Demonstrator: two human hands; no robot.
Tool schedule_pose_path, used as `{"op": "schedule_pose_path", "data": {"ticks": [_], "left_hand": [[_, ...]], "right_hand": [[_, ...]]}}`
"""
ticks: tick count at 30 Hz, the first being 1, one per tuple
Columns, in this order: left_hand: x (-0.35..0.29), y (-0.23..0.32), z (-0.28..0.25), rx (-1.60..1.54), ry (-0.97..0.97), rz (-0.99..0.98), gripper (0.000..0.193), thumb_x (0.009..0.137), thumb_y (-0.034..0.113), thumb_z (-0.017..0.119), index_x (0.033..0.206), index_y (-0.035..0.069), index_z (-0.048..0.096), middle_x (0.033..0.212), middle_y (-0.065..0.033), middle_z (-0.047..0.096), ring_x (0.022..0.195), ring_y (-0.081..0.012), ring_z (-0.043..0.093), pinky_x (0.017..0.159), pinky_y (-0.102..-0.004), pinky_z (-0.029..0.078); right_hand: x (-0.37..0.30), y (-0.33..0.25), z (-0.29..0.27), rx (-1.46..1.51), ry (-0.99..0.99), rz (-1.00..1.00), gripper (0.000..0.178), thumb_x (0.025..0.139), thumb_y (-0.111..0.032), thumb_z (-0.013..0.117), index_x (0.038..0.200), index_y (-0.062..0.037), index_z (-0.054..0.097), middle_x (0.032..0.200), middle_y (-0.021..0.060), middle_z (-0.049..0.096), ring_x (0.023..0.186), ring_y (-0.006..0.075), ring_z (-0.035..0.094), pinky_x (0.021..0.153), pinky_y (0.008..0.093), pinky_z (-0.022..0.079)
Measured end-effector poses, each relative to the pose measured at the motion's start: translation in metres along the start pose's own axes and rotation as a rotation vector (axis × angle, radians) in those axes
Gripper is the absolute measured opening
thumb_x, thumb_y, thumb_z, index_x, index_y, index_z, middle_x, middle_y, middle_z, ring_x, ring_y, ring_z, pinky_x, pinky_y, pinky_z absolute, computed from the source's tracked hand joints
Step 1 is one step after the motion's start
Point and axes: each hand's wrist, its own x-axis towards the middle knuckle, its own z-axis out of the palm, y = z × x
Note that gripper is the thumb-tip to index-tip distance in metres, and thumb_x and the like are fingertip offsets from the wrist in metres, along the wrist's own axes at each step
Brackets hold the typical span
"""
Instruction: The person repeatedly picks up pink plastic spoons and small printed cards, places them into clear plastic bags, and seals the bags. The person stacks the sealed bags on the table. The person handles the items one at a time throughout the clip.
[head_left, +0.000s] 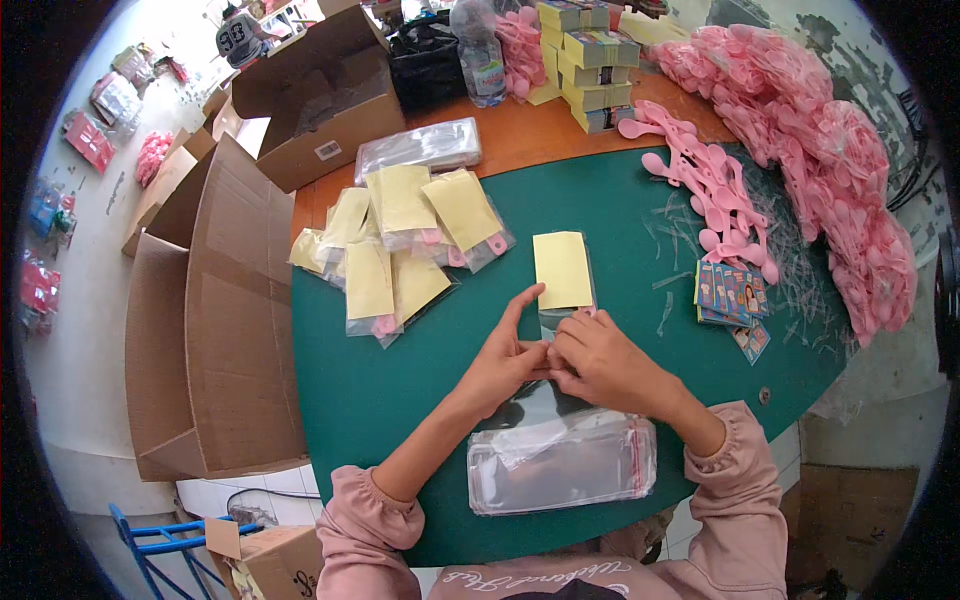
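Note:
In front of me, on the green table top (450, 390), lies a clear plastic bag holding a pale yellow card (563, 270). A bit of a pink spoon (588, 311) shows at the card's lower right corner. My left hand (505, 358) has its index finger stretched to the card's left edge, while its thumb and other fingers are closed at the bag's near end. My right hand (608, 362) pinches that same near end, its fingers meeting the left hand's. Just below both hands is a stack of flat clear plastic bags (560, 470).
Filled bags with yellow cards (370, 283) are heaped at left. Loose pink spoons (715, 190), small printed cards (728, 295) and plastic scraps lie right. Behind them rises a pile of wrapped pink spoons (850, 170). Card bundles (597, 75), a bottle (480, 60) and cardboard boxes (235, 330) stand around.

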Motion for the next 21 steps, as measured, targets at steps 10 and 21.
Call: {"op": "schedule_pose_path", "data": {"ticks": [10,21], "left_hand": [[0.011,-0.001,-0.003,-0.005,-0.08,0.018,0.022,0.091,0.007,0.038,0.111,0.002,0.045,0.103,-0.0139,0.058,0.1,-0.0202,0.057,0.085,-0.0306,0.048],[0.0,0.011,-0.005,-0.33,-0.137,-0.05,0.025,0.092,0.007,0.034,0.112,0.004,0.049,0.11,-0.0128,0.054,0.101,-0.0184,0.056,0.081,-0.0266,0.048]], "right_hand": [[-0.026,0.116,-0.102,0.492,-0.052,0.571,0.013,0.079,-0.009,0.055,0.089,-0.0032,0.048,0.085,0.0063,0.049,0.076,0.014,0.049,0.068,0.0263,0.042],[-0.008,0.034,-0.011,0.349,0.058,0.345,0.022,0.069,0.003,0.06,0.089,-0.0037,0.055,0.091,0.0114,0.047,0.081,0.0246,0.055,0.071,0.031,0.047]]}}
